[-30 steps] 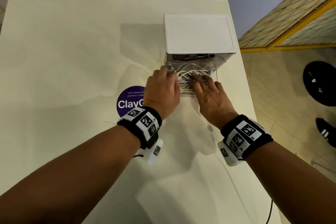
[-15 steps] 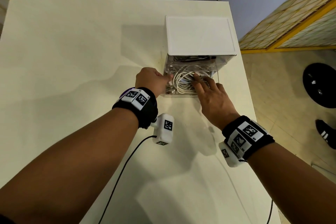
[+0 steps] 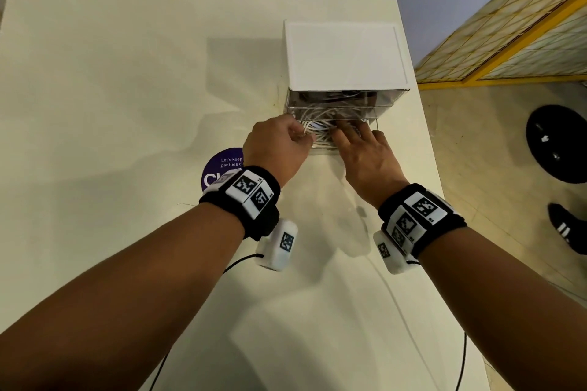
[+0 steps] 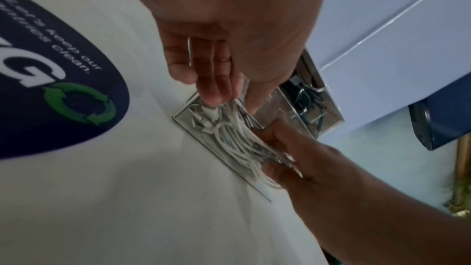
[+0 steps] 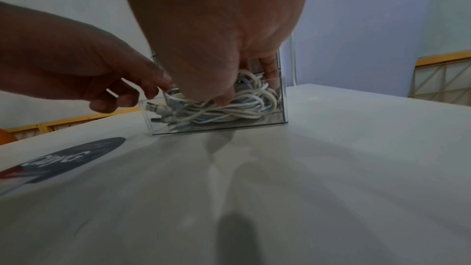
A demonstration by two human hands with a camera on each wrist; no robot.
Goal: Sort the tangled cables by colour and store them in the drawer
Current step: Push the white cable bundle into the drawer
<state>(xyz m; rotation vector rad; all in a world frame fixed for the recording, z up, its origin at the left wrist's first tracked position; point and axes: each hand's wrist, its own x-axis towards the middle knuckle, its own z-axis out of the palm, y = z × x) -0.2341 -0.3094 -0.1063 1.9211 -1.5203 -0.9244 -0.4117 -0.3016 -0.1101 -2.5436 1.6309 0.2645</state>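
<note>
The head view is bright and evenly lit; soft forearm shadows fall on the worktop (image 3: 127,105) below each grip, and straight edges bow outward. Both wrist views are dim, grainy and bluish, with the near palm blurred and large.

Cream table (image 3: 127,79): white-topped clear drawer unit (image 3: 344,57) at far right, purple round sticker (image 3: 219,168) beside.

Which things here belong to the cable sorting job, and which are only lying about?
Belong to the job:
white cables
clear lower drawer, pulled out
upper drawer holding black cables
white drawer unit

Only lying about:
purple round sticker
black round object on the floor
</note>
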